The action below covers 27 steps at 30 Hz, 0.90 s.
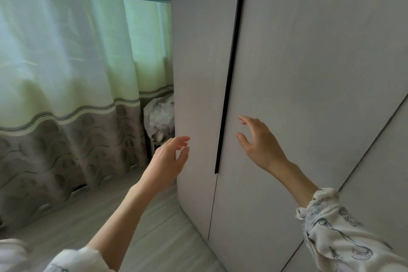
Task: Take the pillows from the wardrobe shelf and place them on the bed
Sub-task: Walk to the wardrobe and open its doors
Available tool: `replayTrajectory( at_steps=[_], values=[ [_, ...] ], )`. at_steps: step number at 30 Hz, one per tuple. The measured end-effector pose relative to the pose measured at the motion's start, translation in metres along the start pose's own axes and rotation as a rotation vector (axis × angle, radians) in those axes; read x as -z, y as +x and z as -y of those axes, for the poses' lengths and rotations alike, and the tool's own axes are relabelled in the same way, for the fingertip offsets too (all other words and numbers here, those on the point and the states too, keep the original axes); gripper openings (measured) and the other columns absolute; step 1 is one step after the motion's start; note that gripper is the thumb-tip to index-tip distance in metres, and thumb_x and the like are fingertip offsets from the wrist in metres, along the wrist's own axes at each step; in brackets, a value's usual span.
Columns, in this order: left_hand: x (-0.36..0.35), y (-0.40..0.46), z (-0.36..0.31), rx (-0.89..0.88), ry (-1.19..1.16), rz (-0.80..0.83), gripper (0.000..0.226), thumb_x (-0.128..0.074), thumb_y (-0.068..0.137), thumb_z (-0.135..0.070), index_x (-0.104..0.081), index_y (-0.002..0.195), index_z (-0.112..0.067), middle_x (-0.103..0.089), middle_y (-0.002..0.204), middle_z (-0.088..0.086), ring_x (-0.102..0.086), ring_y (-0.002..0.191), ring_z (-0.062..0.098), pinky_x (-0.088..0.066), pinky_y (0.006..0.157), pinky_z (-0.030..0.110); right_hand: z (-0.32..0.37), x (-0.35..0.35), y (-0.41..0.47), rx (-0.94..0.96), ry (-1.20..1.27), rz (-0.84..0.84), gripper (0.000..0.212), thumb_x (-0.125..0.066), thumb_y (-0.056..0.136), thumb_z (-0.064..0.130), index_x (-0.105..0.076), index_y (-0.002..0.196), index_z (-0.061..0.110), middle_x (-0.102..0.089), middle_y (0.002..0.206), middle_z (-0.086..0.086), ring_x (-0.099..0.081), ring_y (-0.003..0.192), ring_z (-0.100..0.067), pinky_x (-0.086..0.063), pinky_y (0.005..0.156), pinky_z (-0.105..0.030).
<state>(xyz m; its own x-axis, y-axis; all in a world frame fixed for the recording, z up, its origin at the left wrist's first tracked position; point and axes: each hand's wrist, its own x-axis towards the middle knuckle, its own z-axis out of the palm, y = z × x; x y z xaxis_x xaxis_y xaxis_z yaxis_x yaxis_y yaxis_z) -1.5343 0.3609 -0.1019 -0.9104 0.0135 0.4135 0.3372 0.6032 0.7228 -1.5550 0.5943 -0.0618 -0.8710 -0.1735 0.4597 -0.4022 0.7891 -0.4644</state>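
A pale grey wardrobe (298, 62) fills the right half of the view, its doors shut. A long black handle strip (231, 73) runs down the gap between the two doors. My left hand (170, 157) hovers open at the left edge of the left door, fingers spread. My right hand (258, 141) is open too, just right of the handle strip's lower end, fingers curled toward it and not touching. No pillows and no bed are in view; the wardrobe's inside is hidden.
A green, cream and grey curtain (77, 73) hangs on the left down to the light wood floor (143, 223). A crumpled white bag or cloth (161, 117) sits in the gap between curtain and wardrobe.
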Motion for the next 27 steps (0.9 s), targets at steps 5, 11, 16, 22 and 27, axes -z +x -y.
replayTrajectory(
  at_steps=[5, 11, 16, 22, 27],
  values=[
    [-0.015, 0.098, -0.001, -0.135, -0.021, 0.047, 0.032, -0.049, 0.092, -0.018, -0.054, 0.124, -0.018, -0.06, 0.107, -0.004, -0.058, 0.1, 0.013, -0.048, 0.091, 0.037, -0.011, 0.002, 0.084, 0.109, -0.155, -0.161, 0.038, -0.051, 0.092, 0.017, -0.049, 0.129, 0.006, -0.052, 0.131, -0.012, -0.04, 0.128, -0.028, -0.03, 0.108, -0.036],
    [-0.05, 0.187, 0.0, -0.261, -0.035, 0.172, 0.048, -0.048, 0.094, -0.024, -0.036, 0.14, -0.021, -0.051, 0.134, 0.003, -0.049, 0.119, 0.016, -0.041, 0.101, 0.037, -0.039, -0.006, 0.147, 0.223, -0.632, -0.35, 0.038, -0.065, 0.08, 0.012, -0.061, 0.117, 0.002, -0.057, 0.127, -0.021, -0.046, 0.126, -0.038, -0.023, 0.108, -0.056],
    [-0.084, 0.225, 0.005, -0.202, -0.198, 0.246, 0.063, -0.045, 0.095, -0.017, -0.01, 0.147, -0.023, -0.033, 0.147, 0.006, -0.037, 0.131, 0.02, -0.034, 0.107, 0.041, -0.062, -0.025, 0.156, 0.051, -1.088, -0.263, 0.062, -0.063, 0.081, 0.026, -0.042, 0.139, 0.019, -0.03, 0.15, -0.011, -0.025, 0.139, -0.03, -0.008, 0.115, -0.049],
    [-0.11, 0.252, -0.001, -0.212, -0.456, 0.266, 0.062, -0.044, 0.092, -0.005, -0.017, 0.144, -0.025, -0.04, 0.129, -0.001, -0.048, 0.109, 0.009, -0.042, 0.08, 0.01, -0.07, -0.033, 0.159, 0.031, -1.202, -0.33, 0.067, -0.062, 0.081, 0.031, -0.036, 0.142, 0.021, -0.027, 0.152, -0.009, -0.022, 0.14, -0.029, -0.005, 0.114, -0.047],
    [-0.105, 0.262, 0.009, -0.24, -0.539, 0.365, 0.061, -0.044, 0.088, 0.0, -0.03, 0.139, -0.032, -0.043, 0.117, -0.002, -0.051, 0.103, 0.006, -0.044, 0.073, 0.007, -0.064, -0.045, 0.16, -0.069, -1.227, -0.35, 0.071, -0.066, 0.079, 0.027, -0.034, 0.142, 0.024, -0.024, 0.153, -0.008, -0.014, 0.142, -0.028, -0.006, 0.114, -0.051]
  ],
)
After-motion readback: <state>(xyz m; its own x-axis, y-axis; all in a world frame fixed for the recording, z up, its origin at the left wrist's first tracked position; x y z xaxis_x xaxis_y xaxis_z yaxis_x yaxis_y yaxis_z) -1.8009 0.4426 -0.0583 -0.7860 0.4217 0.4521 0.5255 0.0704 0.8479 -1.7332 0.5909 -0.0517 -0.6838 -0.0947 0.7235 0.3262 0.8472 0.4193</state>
